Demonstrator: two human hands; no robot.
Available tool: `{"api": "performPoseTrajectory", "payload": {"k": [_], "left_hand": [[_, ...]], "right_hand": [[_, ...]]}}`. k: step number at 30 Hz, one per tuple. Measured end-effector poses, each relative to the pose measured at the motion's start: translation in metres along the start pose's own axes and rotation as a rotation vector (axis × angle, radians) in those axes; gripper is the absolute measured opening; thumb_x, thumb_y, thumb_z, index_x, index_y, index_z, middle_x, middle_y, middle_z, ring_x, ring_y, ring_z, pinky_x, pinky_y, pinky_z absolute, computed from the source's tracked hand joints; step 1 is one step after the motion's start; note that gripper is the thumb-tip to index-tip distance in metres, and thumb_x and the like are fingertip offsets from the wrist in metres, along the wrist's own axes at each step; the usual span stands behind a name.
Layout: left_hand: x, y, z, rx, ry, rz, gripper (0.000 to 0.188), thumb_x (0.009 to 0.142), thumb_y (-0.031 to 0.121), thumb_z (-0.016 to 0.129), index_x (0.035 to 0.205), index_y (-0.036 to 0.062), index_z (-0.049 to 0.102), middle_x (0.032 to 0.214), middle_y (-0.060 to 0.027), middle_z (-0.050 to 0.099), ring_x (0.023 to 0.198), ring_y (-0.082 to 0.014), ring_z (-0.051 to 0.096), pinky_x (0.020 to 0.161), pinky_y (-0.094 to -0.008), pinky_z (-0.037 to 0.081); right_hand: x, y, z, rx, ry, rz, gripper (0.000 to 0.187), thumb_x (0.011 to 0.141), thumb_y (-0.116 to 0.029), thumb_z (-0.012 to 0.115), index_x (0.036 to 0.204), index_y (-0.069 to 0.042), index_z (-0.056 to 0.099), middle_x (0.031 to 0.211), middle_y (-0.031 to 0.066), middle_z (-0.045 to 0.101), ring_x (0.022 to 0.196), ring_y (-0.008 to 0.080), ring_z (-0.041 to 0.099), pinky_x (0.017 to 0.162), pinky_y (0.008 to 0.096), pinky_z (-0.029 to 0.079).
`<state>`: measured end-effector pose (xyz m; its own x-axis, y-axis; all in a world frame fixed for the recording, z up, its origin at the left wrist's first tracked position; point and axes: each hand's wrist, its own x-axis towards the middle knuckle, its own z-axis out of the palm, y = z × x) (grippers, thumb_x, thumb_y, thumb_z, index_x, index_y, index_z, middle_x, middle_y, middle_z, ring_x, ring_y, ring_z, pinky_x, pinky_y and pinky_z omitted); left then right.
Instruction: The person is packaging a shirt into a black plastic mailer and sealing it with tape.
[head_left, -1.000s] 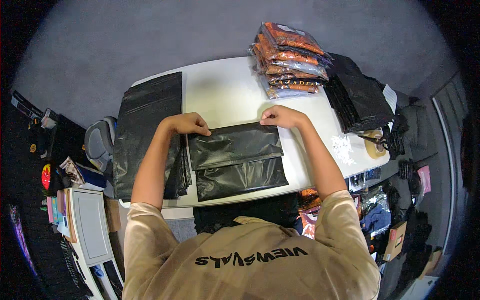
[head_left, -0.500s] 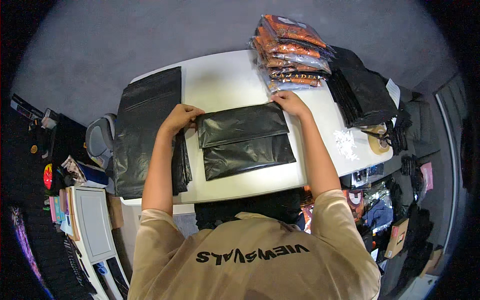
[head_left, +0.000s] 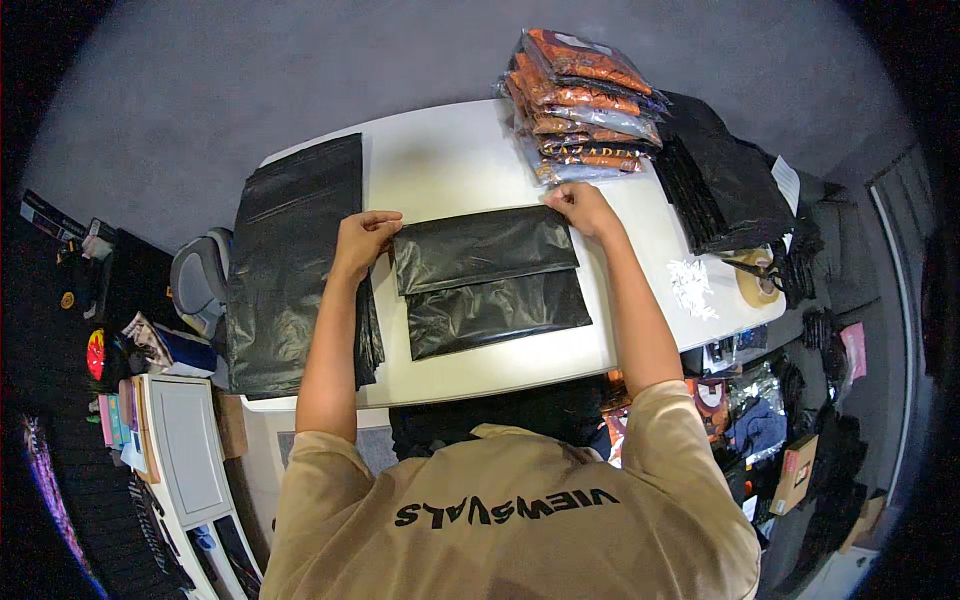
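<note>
A folded black plastic bag [head_left: 490, 290] lies on the white table in front of me, its upper part doubled over the lower part. At its far left corner my left hand [head_left: 368, 238] is closed, thumb and fingers pinched on the plastic edge. My right hand [head_left: 585, 210] pinches the far right corner in the same way. The fingertips partly cover both corners. Left of the bag lies a tall stack of flat black plastic bags [head_left: 295, 260], partly behind my left forearm.
Clear-wrapped orange and black garments [head_left: 585, 110] are piled on the white table [head_left: 430, 170] at the back. Folded black items [head_left: 735, 190] stand at the right, near scattered white pieces [head_left: 692, 288] and a tape roll [head_left: 760, 290]. A grey chair [head_left: 198, 280] stands to the left.
My left hand and forearm have shifted slightly, the forearm swinging a little to the right. The bag and my right hand have hardly moved.
</note>
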<state>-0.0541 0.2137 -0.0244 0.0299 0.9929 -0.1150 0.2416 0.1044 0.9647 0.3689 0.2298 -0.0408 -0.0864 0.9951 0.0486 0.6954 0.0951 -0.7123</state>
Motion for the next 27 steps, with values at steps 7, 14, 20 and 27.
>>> {"api": "performPoseTrajectory", "payload": {"k": [7,14,20,27], "left_hand": [[-0.022,0.004,0.0,0.23,0.067,0.163,0.024,0.094,0.006,0.077,0.116,0.0005,0.079,0.092,-0.0093,0.077,0.073,-0.0149,0.07,0.067,-0.0306,0.057],[-0.121,0.027,-0.004,0.596,-0.044,0.627,0.04,0.081,-0.002,0.074,0.12,0.0076,0.073,0.12,-0.0125,0.066,0.119,-0.0314,0.064,0.092,-0.037,0.056],[-0.125,0.013,0.014,0.68,0.11,0.811,0.026,0.081,-0.007,0.076,0.104,0.0036,0.074,0.113,-0.0112,0.068,0.109,-0.032,0.066,0.09,-0.0414,0.056],[-0.139,0.002,0.021,0.649,0.149,0.845,0.015,0.079,-0.006,0.077,0.092,0.0006,0.075,0.098,-0.0116,0.069,0.097,-0.0326,0.068,0.085,-0.0417,0.057]], "right_hand": [[-0.026,-0.003,0.001,0.253,0.01,0.062,0.03,0.095,-0.029,0.081,0.11,-0.004,0.075,0.097,0.0101,0.075,0.087,0.0224,0.07,0.082,0.0356,0.056],[-0.119,-0.031,-0.007,0.31,0.073,-0.177,0.044,0.084,-0.005,0.082,0.126,-0.011,0.069,0.146,0.0113,0.053,0.142,0.0293,0.052,0.117,0.042,0.046],[-0.127,-0.02,0.001,0.026,0.233,-0.372,0.031,0.076,0.003,0.081,0.105,-0.008,0.075,0.134,0.0156,0.061,0.126,0.037,0.063,0.106,0.0435,0.054],[-0.14,-0.013,0.006,0.053,0.287,-0.345,0.015,0.078,0.0,0.087,0.088,-0.005,0.076,0.12,0.0137,0.068,0.115,0.0335,0.069,0.101,0.0412,0.056]]}}
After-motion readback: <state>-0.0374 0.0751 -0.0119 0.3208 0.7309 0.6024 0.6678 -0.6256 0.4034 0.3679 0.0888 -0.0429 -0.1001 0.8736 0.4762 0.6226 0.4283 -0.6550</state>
